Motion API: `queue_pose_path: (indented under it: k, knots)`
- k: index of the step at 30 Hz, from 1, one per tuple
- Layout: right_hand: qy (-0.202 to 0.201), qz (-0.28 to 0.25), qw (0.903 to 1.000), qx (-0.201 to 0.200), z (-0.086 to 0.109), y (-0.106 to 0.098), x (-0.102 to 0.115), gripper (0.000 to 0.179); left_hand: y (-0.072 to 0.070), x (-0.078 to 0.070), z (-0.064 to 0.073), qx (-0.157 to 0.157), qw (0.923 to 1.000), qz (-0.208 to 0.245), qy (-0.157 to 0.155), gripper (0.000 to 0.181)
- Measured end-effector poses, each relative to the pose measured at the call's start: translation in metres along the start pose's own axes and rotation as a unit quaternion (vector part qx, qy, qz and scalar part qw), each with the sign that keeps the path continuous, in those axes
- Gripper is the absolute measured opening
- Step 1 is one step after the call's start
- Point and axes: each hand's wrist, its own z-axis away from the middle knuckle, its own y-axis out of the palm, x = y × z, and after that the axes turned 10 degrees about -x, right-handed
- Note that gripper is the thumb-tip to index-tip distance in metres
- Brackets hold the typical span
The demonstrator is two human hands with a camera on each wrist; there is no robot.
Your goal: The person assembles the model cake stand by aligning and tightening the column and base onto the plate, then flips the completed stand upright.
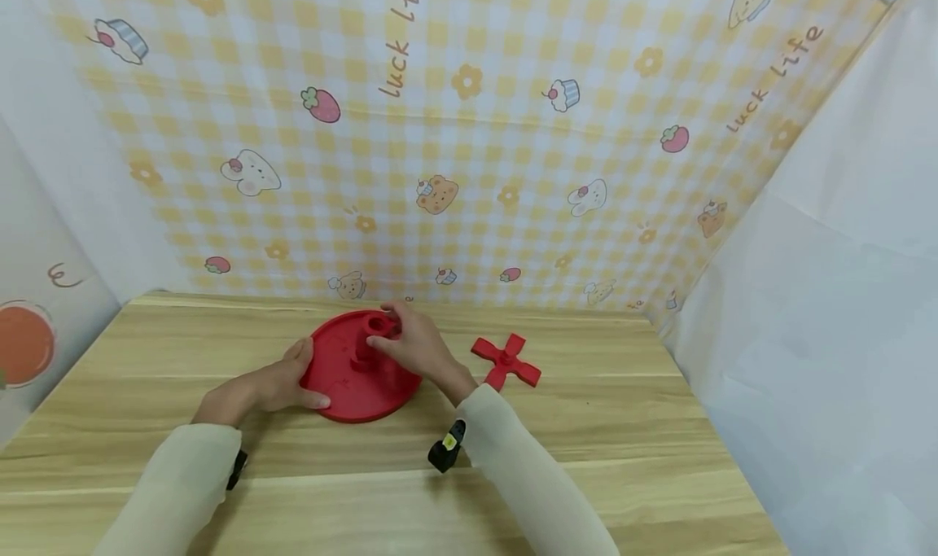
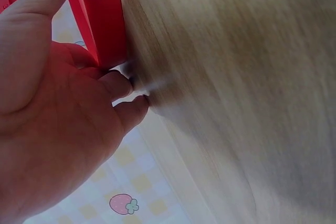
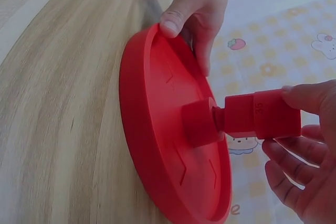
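A round red tray with a raised rim lies on the table, and a short round hub stands at its middle. My left hand grips the tray's left rim, thumb on top and fingers at the outer edge. In my right hand is a red cylindrical piece marked "36", pinched between thumb and fingers. A narrow neck shows between this piece and the hub; how deep it sits I cannot tell. The left wrist view shows my fingers beside the tray's red rim.
A red four-armed cross piece lies on the wooden table, right of the tray and just past my right wrist. Behind the table hangs a yellow checked cloth. White sheeting rises at the right side.
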Motion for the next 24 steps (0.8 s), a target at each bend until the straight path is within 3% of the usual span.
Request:
queue_pose_path:
  k: [24]
  knots:
    - [0.042,0.066,0.9945,-0.070,-0.005,0.024,0.019,0.055,0.000,0.003,-0.002,0.001,1.0000,-0.007,0.001,0.124]
